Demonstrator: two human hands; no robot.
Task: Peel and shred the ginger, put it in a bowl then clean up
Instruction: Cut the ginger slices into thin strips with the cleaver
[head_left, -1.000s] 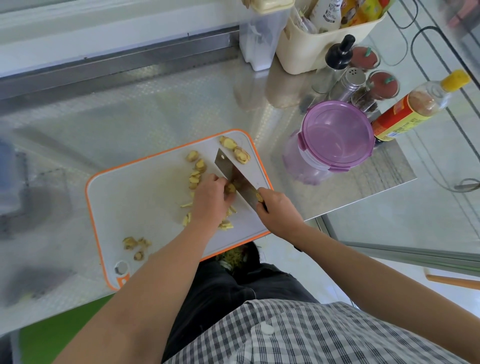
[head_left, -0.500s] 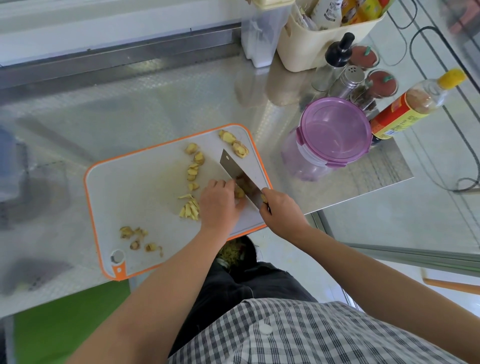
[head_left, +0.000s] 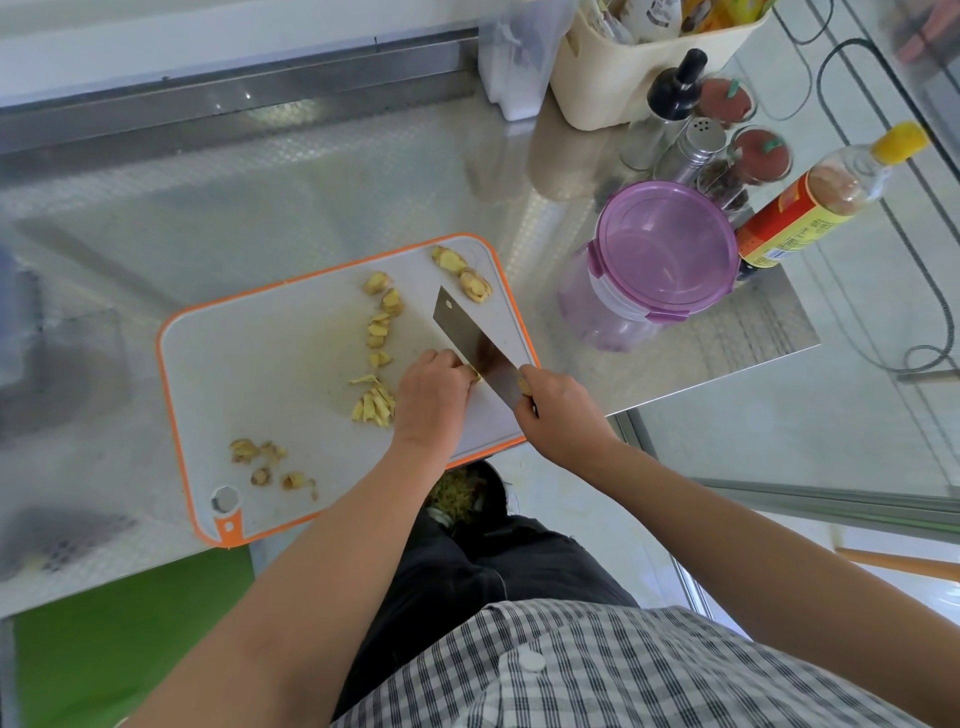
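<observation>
- On the near right part of the cutting board (head_left: 270, 374), which lies on the steel counter (head_left: 260, 197): left hand (head_left: 434, 397) and right hand (head_left: 558, 415) meet over one ginger piece (head_left: 474, 374).
- Left fingers curled down over that piece, pinning it to the board. Knuckles sit against the flat of the cleaver (head_left: 467, 338), likely to guide the blade and keep the fingertips tucked away from the edge.
- Right fingers clenched round the cleaver handle, which the hand hides. Blade points toward the board's far right corner, edge down at the piece.
- Shreds (head_left: 374, 405) heaped just left of the left hand. Slices (head_left: 382, 325) in a loose line beyond them, probably queued for cutting and kept clear of the blade.
- Two larger chunks (head_left: 462, 273) near the far right corner, well apart from the work.
- Peel scraps (head_left: 265, 460) at the near left, by the hanging hole. Waste kept apart from usable ginger, I judge.
- Step in hand: shredding, partly done. No bowl that I can pick out. The purple-lidded container (head_left: 667, 244) beside the board is closed.
- Risk: the piece is small, so the fingers work close to the edge.
</observation>
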